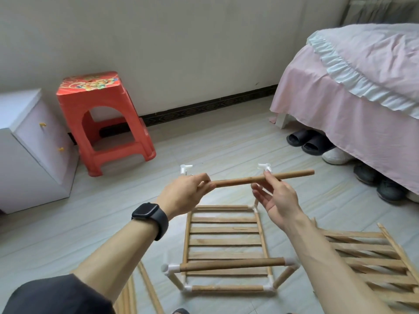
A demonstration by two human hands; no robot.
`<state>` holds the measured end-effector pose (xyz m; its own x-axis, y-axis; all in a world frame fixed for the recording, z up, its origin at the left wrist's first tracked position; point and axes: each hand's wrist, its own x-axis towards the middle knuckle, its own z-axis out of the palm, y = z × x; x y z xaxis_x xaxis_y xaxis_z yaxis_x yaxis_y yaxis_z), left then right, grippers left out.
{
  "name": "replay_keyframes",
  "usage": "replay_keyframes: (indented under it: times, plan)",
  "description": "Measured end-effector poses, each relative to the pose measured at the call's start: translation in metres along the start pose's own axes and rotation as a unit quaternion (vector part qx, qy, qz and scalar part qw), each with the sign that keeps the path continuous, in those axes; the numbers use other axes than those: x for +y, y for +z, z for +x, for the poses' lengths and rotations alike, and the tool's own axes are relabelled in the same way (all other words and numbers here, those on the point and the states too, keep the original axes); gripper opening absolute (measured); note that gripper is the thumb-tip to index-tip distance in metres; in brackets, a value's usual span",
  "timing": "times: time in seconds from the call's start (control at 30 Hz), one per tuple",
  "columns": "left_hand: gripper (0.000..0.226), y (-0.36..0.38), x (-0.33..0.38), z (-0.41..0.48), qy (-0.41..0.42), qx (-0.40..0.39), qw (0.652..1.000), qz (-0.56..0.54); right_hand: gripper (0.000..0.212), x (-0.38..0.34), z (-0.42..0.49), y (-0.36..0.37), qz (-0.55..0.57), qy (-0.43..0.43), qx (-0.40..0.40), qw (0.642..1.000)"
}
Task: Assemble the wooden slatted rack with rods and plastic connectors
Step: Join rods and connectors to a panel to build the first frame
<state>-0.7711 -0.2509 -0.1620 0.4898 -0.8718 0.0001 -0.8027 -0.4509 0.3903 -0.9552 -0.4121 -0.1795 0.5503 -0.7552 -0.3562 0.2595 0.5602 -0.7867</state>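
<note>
Bedroom floor [215, 143] of pale tile, seen from head height looking down. At the left edge stands a white cabinet [34, 155] with two small yellow knobs. Just right of it, against the wall, is a red plastic stool [102, 123]. In the lower left, loose rods [145, 288] lie on the floor beside a dark sleeve [56, 295].

The left hand [183, 193], with a black watch [150, 217] on its wrist, reaches into the middle of the frame, its fingers curled round the left end of a wooden rod [244, 180]. The rod is held level in the air, running left to right. Below it, at bottom centre, the half-built rack [224, 243] sits on the floor: a slatted base framed by rods joined at the corners with white connectors [169, 268]. Two more white connectors top the far uprights, just behind the held rod.

The right hand [276, 200], right of centre, has its palm turned toward the camera. Its thumb and forefinger lightly pinch the rod partway along, and the other fingers are relaxed and spread.

In the lower right a second slatted panel [374, 264] lies on the floor. A bed [362, 87] with pink covers fills the upper right, with shoes [306, 141] tucked under its edge.
</note>
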Motion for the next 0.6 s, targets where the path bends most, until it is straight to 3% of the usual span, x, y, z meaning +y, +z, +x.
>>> replay_keyframes:
  times: [0.1, 0.2, 0.3, 0.43, 0.6]
  plan:
    - [0.026, -0.004, -0.013, 0.009, -0.002, 0.020, 0.999, -0.028, 0.015, 0.017, 0.012, 0.033, -0.024, 0.040, -0.061, 0.997]
    - [0.025, -0.003, -0.026, 0.027, -0.022, 0.037, 0.998, -0.038, 0.015, 0.028, 0.036, 0.060, -0.027, 0.046, -0.067, 0.996]
    - [0.026, 0.004, -0.048, 0.049, -0.067, 0.037, 0.996, -0.036, 0.015, 0.030, 0.074, 0.074, -0.059, 0.033, -0.035, 0.997]
    - [0.048, 0.015, -0.085, 0.082, -0.159, 0.039, 0.985, -0.055, 0.016, 0.032, 0.134, 0.076, -0.083, -0.002, 0.043, 0.996]
    - [0.057, 0.039, -0.117, 0.125, -0.231, 0.021, 0.965, -0.120, 0.019, 0.061, 0.181, 0.064, -0.065, 0.018, 0.096, 0.993]
